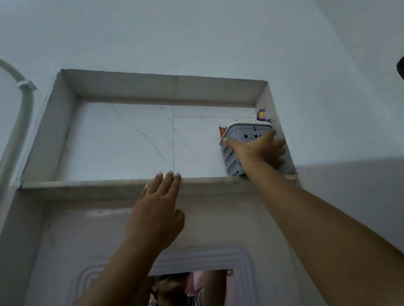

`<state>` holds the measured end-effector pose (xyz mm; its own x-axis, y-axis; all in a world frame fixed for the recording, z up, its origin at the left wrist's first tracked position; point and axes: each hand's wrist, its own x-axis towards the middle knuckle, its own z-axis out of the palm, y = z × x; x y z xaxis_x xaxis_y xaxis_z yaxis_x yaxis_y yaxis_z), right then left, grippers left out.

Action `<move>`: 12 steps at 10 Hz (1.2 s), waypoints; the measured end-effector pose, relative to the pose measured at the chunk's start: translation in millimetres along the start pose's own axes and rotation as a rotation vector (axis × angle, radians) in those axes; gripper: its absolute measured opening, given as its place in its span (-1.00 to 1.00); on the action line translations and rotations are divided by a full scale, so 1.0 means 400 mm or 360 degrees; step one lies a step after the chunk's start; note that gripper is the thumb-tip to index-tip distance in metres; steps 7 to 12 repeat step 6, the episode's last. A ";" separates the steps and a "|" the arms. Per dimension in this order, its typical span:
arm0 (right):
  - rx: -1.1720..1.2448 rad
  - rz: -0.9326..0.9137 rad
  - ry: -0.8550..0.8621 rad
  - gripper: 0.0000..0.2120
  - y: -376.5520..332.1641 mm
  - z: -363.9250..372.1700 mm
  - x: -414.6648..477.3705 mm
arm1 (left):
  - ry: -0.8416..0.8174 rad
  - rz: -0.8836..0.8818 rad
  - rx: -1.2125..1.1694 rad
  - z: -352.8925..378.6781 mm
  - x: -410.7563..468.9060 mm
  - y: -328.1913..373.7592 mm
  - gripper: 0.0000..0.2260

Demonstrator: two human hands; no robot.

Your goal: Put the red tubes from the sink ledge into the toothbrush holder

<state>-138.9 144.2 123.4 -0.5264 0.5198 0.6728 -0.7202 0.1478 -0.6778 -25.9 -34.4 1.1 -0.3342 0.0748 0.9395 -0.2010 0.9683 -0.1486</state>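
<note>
High in the niche's right corner, your right hand grips the holder, red tube already inside; left hand open, empty at the ledge — next, likely release

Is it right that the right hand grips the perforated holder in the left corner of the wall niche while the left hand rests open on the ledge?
Not quite. The head view shows the holder in the niche's right corner, not the left. The right hand does grip it, and the left hand rests open on the ledge.

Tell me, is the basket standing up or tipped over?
Standing up: the holder sits on the niche ledge, rim on top, right hand gripping it.
</note>
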 end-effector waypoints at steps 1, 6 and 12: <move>0.0012 -0.0090 0.0048 0.16 0.030 0.023 0.010 | 0.0017 -0.0012 -0.0011 0.004 -0.004 0.003 -0.32; -0.0041 -0.1005 -0.0358 -0.40 0.152 -0.129 -0.178 | 0.0035 -0.0038 -0.0114 -0.059 -0.066 0.038 -0.50; -0.0041 -0.1005 -0.0358 -0.40 0.152 -0.129 -0.178 | 0.0035 -0.0038 -0.0114 -0.059 -0.066 0.038 -0.50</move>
